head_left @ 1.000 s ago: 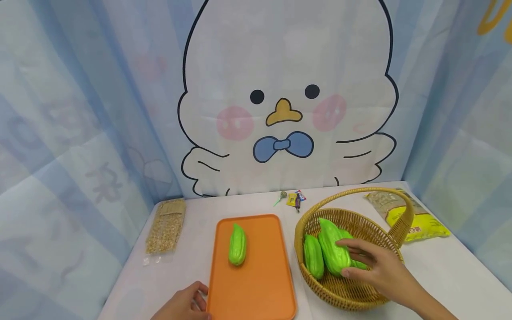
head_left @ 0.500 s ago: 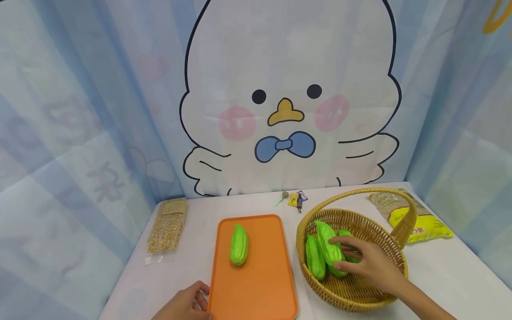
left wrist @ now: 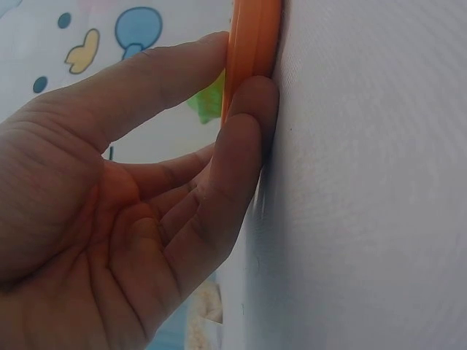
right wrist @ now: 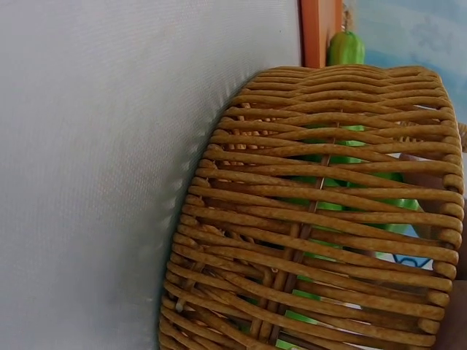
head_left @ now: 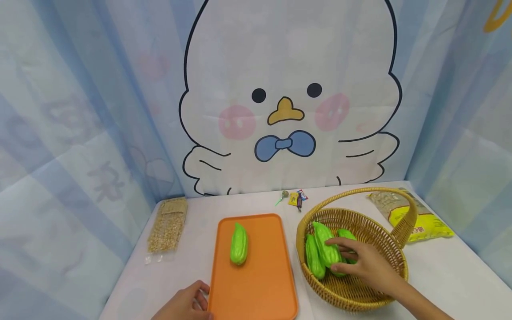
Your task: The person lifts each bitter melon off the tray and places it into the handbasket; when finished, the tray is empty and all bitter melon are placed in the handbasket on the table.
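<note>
An orange tray (head_left: 262, 280) lies on the table with one green bitter melon (head_left: 239, 244) toward its upper left. My left hand (head_left: 186, 303) pinches the tray's left edge. In the left wrist view, the thumb is at one side of the orange rim (left wrist: 252, 44) and the fingertips at the other. To the right stands a wicker basket (head_left: 352, 302) holding several bitter melons. Inside it, my right hand (head_left: 370, 266) grips a bitter melon (head_left: 325, 242) between thumb and fingers, its tip toward the back. The basket's woven side (right wrist: 328, 219) mostly hides that hand in the right wrist view.
The basket's tall handle (head_left: 409, 222) arches over its back and right side. A bag of grain (head_left: 168, 224) lies at the left, a yellow-labelled bag (head_left: 424, 224) at the back right. Small candies (head_left: 296, 199) sit near the patterned curtain (head_left: 288, 58).
Inside the basket, my right hand and the bitter melon it grips have shifted slightly left, over the others. The left hand stays at the tray's edge.
</note>
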A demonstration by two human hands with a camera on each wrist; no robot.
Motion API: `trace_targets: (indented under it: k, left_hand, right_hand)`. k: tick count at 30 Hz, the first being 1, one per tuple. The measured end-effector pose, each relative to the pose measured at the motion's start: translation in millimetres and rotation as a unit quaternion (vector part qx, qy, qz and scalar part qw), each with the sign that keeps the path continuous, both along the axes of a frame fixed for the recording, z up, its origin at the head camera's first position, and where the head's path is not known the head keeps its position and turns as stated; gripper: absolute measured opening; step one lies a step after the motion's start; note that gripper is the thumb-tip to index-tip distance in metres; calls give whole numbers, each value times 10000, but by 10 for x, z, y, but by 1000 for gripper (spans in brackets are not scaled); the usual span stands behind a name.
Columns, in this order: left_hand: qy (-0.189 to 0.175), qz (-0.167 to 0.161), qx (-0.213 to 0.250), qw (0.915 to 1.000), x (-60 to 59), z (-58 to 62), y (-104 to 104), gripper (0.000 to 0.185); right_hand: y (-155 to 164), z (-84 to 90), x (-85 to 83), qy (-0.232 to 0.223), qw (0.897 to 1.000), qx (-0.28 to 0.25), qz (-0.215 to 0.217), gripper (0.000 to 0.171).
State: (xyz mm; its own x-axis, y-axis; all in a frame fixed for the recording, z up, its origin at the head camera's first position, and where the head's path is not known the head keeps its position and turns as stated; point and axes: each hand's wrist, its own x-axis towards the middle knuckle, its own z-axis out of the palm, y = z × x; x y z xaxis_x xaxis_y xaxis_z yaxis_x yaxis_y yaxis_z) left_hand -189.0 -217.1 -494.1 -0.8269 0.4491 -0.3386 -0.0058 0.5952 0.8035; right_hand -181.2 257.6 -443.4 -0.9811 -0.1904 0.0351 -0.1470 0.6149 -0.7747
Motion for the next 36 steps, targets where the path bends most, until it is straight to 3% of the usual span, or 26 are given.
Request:
trace_targets:
  k: [36]
  left_hand:
    - [-205, 34, -16, 9998, 0, 23, 2, 46]
  right_hand:
    - [-16, -24, 8, 61, 9999, 143, -57, 57]
